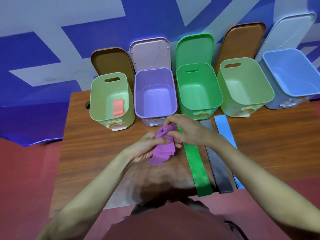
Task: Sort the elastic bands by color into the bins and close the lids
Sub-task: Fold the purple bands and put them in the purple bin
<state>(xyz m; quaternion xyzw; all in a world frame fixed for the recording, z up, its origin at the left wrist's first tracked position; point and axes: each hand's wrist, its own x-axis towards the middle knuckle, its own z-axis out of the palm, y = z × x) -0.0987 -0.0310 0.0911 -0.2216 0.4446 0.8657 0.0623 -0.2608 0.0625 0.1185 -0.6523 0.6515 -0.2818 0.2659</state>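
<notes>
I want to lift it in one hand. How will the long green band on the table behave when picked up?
Probably floppy: the green band lies thin and flat, and the similar purple band folds and droops in both hands. Likely light. Its near end may dangle, since it already reaches the table edge.

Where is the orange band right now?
In the head view, the orange band lies inside the leftmost pale green bin, beside the purple bin.

Both hands, left [149, 146] and right [186, 130], grip a folded purple band [162, 153] above the wooden table [103, 153].
</notes>
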